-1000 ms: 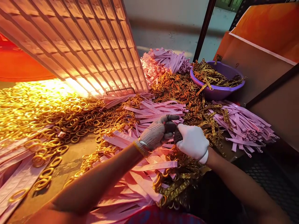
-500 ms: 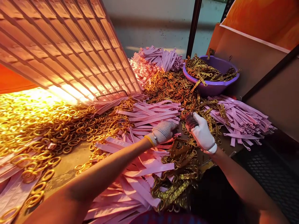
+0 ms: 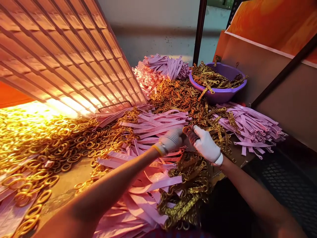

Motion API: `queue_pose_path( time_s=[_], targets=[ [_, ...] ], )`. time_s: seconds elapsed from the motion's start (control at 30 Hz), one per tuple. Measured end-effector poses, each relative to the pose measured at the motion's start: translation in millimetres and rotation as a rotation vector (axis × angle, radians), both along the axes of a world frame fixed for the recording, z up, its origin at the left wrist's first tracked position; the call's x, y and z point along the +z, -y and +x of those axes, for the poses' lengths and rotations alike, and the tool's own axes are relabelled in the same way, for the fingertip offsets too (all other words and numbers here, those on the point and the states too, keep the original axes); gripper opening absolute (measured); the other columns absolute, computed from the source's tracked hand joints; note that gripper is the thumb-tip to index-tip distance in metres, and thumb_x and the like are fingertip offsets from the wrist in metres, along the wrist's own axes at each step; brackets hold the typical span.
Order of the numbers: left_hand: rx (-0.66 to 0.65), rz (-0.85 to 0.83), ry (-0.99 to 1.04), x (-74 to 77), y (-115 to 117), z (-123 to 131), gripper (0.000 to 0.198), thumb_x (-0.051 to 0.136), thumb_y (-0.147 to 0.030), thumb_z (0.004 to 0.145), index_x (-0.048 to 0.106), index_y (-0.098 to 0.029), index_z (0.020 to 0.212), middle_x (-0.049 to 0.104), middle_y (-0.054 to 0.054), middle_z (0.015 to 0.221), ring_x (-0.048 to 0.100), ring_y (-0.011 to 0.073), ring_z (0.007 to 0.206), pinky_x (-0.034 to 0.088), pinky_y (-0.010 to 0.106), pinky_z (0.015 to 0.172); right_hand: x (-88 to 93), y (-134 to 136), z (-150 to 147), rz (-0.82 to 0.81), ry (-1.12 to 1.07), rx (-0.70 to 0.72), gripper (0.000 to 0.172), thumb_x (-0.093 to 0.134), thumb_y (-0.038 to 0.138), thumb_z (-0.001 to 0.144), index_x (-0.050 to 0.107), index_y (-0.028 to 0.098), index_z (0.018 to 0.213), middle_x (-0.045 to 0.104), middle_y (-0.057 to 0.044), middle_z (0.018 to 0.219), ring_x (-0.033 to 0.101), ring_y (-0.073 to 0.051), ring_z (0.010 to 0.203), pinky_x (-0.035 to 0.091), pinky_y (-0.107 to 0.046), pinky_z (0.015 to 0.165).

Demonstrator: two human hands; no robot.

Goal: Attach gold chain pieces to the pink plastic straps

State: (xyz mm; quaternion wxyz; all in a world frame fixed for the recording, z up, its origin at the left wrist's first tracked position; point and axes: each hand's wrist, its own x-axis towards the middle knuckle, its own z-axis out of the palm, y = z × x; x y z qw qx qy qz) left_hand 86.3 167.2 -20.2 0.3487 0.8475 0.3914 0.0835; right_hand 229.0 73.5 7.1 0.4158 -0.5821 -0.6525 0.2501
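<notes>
My left hand (image 3: 171,140), in a light knitted glove with a yellow cuff, is closed over the pile of pink straps (image 3: 162,125). Against its fingertips is my right hand (image 3: 206,142), in a white glove with dark, stained fingers, closed in a pinch. A small brownish rounded bit shows where the fingers meet; I cannot make out what it is. Below the hands lie gold chain-like metal pieces (image 3: 184,206), with more pink straps (image 3: 148,195) to their left.
Gold rings (image 3: 81,140) cover the surface on the left, under a brightly lit ribbed panel (image 3: 74,56). At the back right, a purple basin (image 3: 219,96) holds gold metal pieces. Further pink straps (image 3: 252,127) lie right of it, and lilac straps (image 3: 168,66) are heaped behind.
My right hand has moved left and a little down, closing the gap so that its fingers meet those of my left hand. The whole view has shifted slightly.
</notes>
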Motion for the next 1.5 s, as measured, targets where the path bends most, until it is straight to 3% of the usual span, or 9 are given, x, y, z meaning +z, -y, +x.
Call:
queue_pose_path(
  time_s=[0.1,0.2,0.3,0.5,0.7,0.77,0.87,1.07,1.5],
  targets=[
    [0.079,-0.146,0.151,22.3,7,-39,0.032,0.033,-0.038,0.100,0.055,-0.017,0.091,0.053,-0.002,0.059,0.048,0.0102,0.047,0.037,0.020,0.044,2.3,4,-10,-0.013,0.122,0.115,0.026,0.049,0.017,0.087,0.067,0.019,0.107,0.071,-0.005,0.092,0.062,-0.018,0.088,0.047,-0.028,0.083],
    [0.242,-0.520,0.472,32.4,27,-74,0.036,0.046,-0.052,0.095,0.047,-0.019,0.079,0.042,-0.006,0.052,0.033,0.0066,0.041,0.023,0.017,0.038,8.6,10,-25,-0.087,0.319,0.191,0.028,0.049,0.013,0.083,0.065,0.018,0.105,0.072,-0.006,0.096,0.064,-0.019,0.091,0.046,-0.027,0.081],
    [0.322,-0.657,0.587,30.2,51,-87,0.039,0.058,-0.054,0.088,0.047,-0.019,0.077,0.041,-0.006,0.055,0.032,0.0056,0.043,0.021,0.017,0.039,17.7,15,-39,-0.168,0.582,0.206,0.030,0.049,0.012,0.079,0.063,0.017,0.105,0.072,-0.008,0.099,0.066,-0.021,0.091,0.045,-0.028,0.077],
    [0.293,-0.562,0.502,21.8,67,-81,0.037,0.054,-0.053,0.091,0.049,-0.019,0.077,0.039,-0.008,0.051,0.031,0.0061,0.041,0.023,0.018,0.039,17.2,21,-56,-0.110,0.952,0.206,0.024,0.047,0.015,0.083,0.060,0.016,0.103,0.069,-0.010,0.094,0.066,-0.023,0.077,0.042,-0.031,0.059],
    [0.081,-0.082,0.336,9.1,58,-79,0.023,0.058,-0.039,0.088,0.066,-0.018,0.086,0.069,0.004,0.080,0.060,0.0157,0.072,0.050,0.026,0.069,3.0,18,-52,-0.078,1.030,0.234,0.025,0.038,0.013,0.092,0.057,0.015,0.107,0.067,-0.013,0.095,0.065,-0.023,0.078,0.044,-0.030,0.059],
    [0.039,-0.099,0.355,2.5,58,-79,0.021,0.061,-0.039,0.085,0.067,-0.018,0.088,0.072,0.006,0.088,0.063,0.0182,0.080,0.052,0.028,0.076,7.0,17,-49,-0.134,0.989,0.247,0.027,0.040,0.011,0.090,0.057,0.015,0.110,0.068,-0.013,0.097,0.066,-0.023,0.083,0.046,-0.030,0.066],
    [0.114,-0.202,0.386,-1.5,62,-82,0.026,0.055,-0.041,0.089,0.065,-0.017,0.087,0.067,0.002,0.074,0.058,0.0139,0.063,0.048,0.023,0.059,20.1,17,-45,-0.218,0.875,0.251,0.030,0.044,0.009,0.086,0.056,0.015,0.113,0.068,-0.012,0.105,0.066,-0.023,0.091,0.047,-0.030,0.074],
    [0.201,-0.175,0.296,5.9,76,-89,0.026,0.049,-0.034,0.092,0.065,-0.016,0.084,0.059,-0.003,0.061,0.044,0.0085,0.046,0.036,0.019,0.045,24.5,16,-48,-0.422,0.834,0.268,0.031,0.056,0.030,0.085,0.053,0.017,0.114,0.074,-0.010,0.089,0.071,-0.025,0.077,0.045,-0.029,0.062],
    [0.053,-0.106,0.232,3.7,67,-83,0.026,0.057,-0.036,0.087,0.071,-0.018,0.074,0.073,0.004,0.072,0.060,0.0161,0.063,0.046,0.024,0.061,16.9,17,-50,-0.290,0.991,0.417,0.022,0.055,0.023,0.081,0.064,0.015,0.100,0.074,-0.013,0.082,0.073,-0.028,0.076,0.046,-0.031,0.059]
  ],
)
